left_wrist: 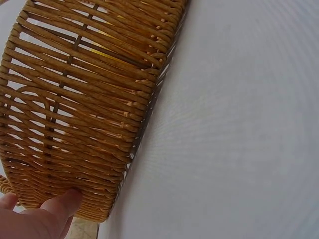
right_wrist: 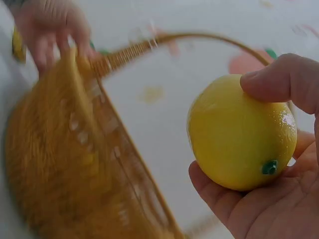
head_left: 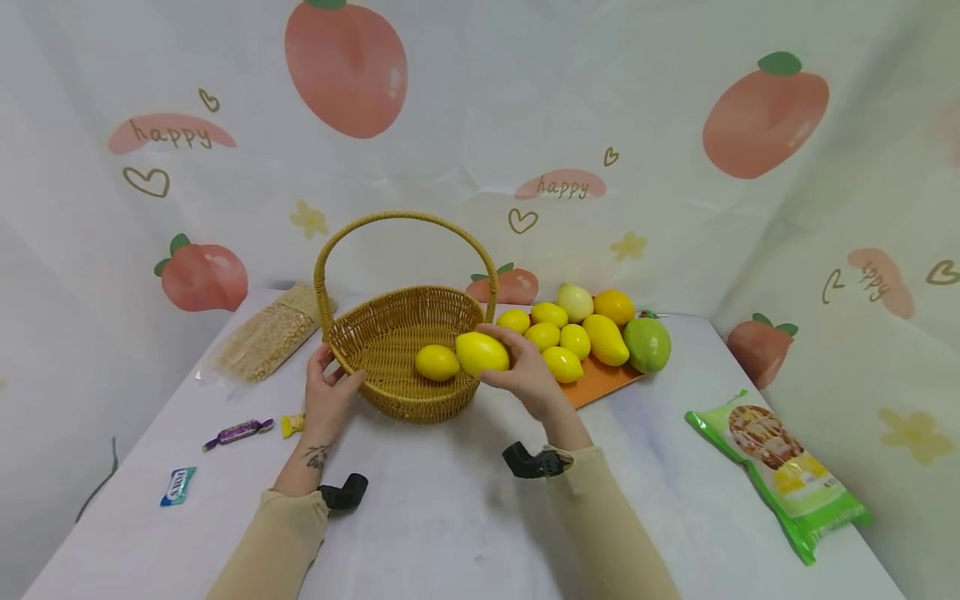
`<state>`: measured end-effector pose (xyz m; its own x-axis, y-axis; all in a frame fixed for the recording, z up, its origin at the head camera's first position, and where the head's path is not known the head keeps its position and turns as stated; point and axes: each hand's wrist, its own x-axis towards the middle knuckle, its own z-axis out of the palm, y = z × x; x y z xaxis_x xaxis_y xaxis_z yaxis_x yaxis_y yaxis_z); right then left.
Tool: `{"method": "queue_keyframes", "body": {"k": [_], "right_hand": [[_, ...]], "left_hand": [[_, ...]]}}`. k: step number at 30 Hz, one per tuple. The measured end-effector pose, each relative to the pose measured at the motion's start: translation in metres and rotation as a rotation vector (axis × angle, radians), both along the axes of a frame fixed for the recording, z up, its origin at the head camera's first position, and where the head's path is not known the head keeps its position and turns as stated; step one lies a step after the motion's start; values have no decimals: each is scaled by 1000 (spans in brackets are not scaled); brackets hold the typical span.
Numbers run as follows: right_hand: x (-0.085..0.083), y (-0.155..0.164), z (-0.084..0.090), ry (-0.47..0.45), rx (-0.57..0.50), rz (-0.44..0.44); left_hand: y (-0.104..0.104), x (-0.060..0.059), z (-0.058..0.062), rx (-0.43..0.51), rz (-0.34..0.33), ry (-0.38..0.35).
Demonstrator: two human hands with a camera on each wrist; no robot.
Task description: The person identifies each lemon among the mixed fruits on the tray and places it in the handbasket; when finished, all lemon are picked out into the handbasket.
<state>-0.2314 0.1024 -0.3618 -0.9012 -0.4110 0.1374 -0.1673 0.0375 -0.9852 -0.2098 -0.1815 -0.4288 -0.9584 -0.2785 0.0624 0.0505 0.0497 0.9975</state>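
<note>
A brown wicker basket (head_left: 416,408) with a tall arched handle stands on the white table, and one lemon (head_left: 437,363) lies inside it. My left hand (head_left: 330,407) grips the basket's left side near the handle's foot; the left wrist view shows its thumb against the woven wall (left_wrist: 75,114). Between the thumb and fingers of my right hand (head_left: 534,382) is a second lemon (head_left: 482,354), held over the basket's right rim. Seen from the right wrist, this lemon (right_wrist: 239,132) has a small green stem end, and the basket behind is blurred.
Right of the basket, an orange board (head_left: 609,383) bears several lemons, a mango (head_left: 604,340), an orange (head_left: 614,307) and a green fruit (head_left: 647,344). A green snack bag (head_left: 783,467) lies far right. At left are a grain bag (head_left: 258,340) and wrapped candies (head_left: 238,433).
</note>
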Motion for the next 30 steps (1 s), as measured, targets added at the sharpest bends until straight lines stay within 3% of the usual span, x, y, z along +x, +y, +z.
{"method": "queue_keyframes", "body": {"k": [8, 11, 15, 22, 30], "right_hand": [[-42, -89, 35, 101, 146, 145], [-59, -109, 43, 72, 138, 175], [-74, -121, 42, 38, 141, 162], [-78, -124, 18, -18, 198, 173], [-67, -108, 16, -35, 28, 177]], "left_hand": [[-2, -1, -2, -12, 14, -48], [-2, -1, -1, -12, 22, -54], [-2, -1, 0, -19, 25, -43], [-1, -1, -2, -29, 21, -58], [-2, -2, 0, -27, 14, -63]]}}
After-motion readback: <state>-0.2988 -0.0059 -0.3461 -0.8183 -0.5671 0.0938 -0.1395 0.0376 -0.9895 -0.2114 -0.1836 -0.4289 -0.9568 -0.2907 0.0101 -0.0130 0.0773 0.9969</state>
